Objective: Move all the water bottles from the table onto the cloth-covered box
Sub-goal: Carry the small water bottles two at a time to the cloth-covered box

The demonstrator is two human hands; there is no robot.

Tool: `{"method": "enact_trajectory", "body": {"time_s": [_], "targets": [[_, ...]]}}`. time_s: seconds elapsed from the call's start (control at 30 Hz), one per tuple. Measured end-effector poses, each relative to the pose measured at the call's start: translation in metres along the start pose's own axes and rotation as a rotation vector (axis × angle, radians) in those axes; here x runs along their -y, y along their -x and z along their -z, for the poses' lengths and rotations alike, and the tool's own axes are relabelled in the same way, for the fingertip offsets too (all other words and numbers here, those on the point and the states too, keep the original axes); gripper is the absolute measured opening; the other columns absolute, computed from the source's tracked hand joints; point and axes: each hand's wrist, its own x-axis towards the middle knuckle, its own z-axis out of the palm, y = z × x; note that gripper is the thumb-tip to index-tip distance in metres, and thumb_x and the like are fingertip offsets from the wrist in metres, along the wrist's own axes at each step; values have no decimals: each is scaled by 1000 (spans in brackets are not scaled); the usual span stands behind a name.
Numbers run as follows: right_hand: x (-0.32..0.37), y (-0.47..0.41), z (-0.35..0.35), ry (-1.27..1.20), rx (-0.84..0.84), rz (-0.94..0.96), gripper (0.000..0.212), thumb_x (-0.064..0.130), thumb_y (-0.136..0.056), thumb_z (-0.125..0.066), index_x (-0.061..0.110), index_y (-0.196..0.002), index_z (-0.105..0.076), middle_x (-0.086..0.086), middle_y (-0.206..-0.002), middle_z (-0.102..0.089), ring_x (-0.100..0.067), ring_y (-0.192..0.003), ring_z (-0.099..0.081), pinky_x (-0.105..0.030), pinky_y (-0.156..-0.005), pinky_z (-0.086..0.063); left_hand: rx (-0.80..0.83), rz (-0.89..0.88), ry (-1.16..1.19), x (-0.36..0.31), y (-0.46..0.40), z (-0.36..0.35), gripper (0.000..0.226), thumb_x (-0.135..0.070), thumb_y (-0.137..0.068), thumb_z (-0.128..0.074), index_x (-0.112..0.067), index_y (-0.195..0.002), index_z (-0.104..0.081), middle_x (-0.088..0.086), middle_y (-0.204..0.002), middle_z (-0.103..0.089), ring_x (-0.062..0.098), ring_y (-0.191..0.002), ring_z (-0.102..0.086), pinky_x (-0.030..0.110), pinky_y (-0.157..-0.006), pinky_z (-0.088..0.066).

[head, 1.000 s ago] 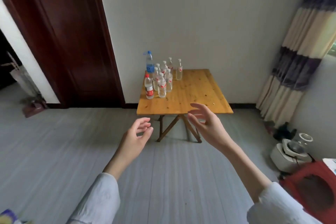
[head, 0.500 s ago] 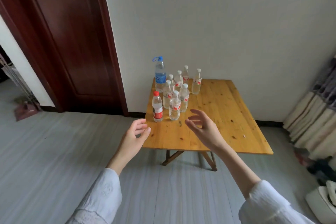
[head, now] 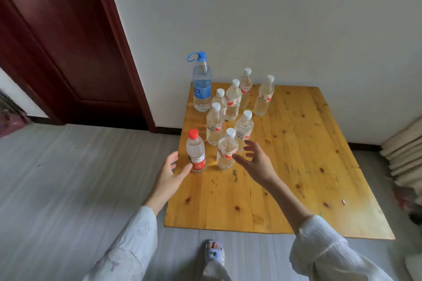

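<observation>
Nine water bottles stand upright in a cluster on the left part of the wooden worktop (head: 296, 166), near the wall. The tallest, a blue-capped bottle (head: 201, 84) with a blue label, stands at the back left corner. Nearest the front edge of the cluster are a red-capped bottle (head: 195, 151) with a red label and, just to its right, a white-capped bottle (head: 226, 149). The other white-capped bottles stand behind these two.

The left hand (head: 167, 178) is spread with relaxed fingers, its thumb tip just beside or touching the base of the red-capped bottle; it holds nothing. The right hand (head: 255, 162) is also spread, fingers apart, just beside the right side of the front white-capped bottle, gripping nothing. Both forearms wear loose white sleeves (head: 319, 246).

A dark wooden door (head: 57, 41) stands at the left, and a foot in a pale sandal (head: 214, 252) shows on the grey floor (head: 68, 178).
</observation>
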Motion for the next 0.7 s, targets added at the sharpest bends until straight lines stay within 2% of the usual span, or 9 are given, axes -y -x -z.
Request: {"method": "enact_trajectory", "body": {"time_s": [0.1, 0.27, 0.37, 0.43, 0.6, 0.7], "targets": [[-13, -51, -13, 99, 16, -15, 64, 29, -78, -68, 10, -131, -36, -13, -131, -49, -24, -113, -51, -35, -90, -45, -3, 58, -18, 4, -49, -12, 65, -34, -83, -62, -20, -138, -30, 0, -147, -33, 15, -131, -34, 31, -100, -32], [-23, -108, -33, 233, 86, 14, 64, 27, -79, -67, 9, -132, -37, -13, -132, -48, -28, -119, -47, -36, -96, -39, -21, 145, -30, 11, -113, -30, 68, -35, -80, -66, -19, -137, -33, 2, -143, -38, 19, -130, -37, 34, -101, -35], [-30, -121, -39, 244, 91, 29, 50, 26, -80, -66, 11, -124, -47, -10, -123, -56, -27, -110, -52, -33, -89, -41, -15, 119, -30, 10, -133, -40, 53, -27, -79, -68, -17, -127, -47, 5, -128, -54, 20, -120, -48, 34, -98, -41], [-34, -126, -41, 229, 65, 30, 46, 26, -79, -67, 11, -119, -51, -9, -117, -59, -26, -104, -55, -29, -83, -41, -33, 70, -55, 8, -140, -43, 42, -23, -79, -69, -16, -118, -54, 4, -116, -61, 19, -110, -55, 31, -91, -44], [-37, -132, -45, 232, 56, 59, 42, 27, -76, -70, 9, -110, -55, -7, -109, -62, -25, -95, -57, -34, -79, -47, -10, -50, -123, 11, -144, -40, 32, -25, -75, -72, -20, -105, -60, -5, -95, -64, 12, -91, -59, 20, -78, -46], [-30, -132, -45, 256, 73, 73, 40, 30, -76, -69, 10, -108, -55, -7, -106, -62, -25, -91, -58, -38, -76, -49, -37, -87, -142, 15, -144, -29, 32, -24, -74, -73, -19, -103, -61, -8, -89, -64, 11, -87, -60, 23, -78, -49]]}}
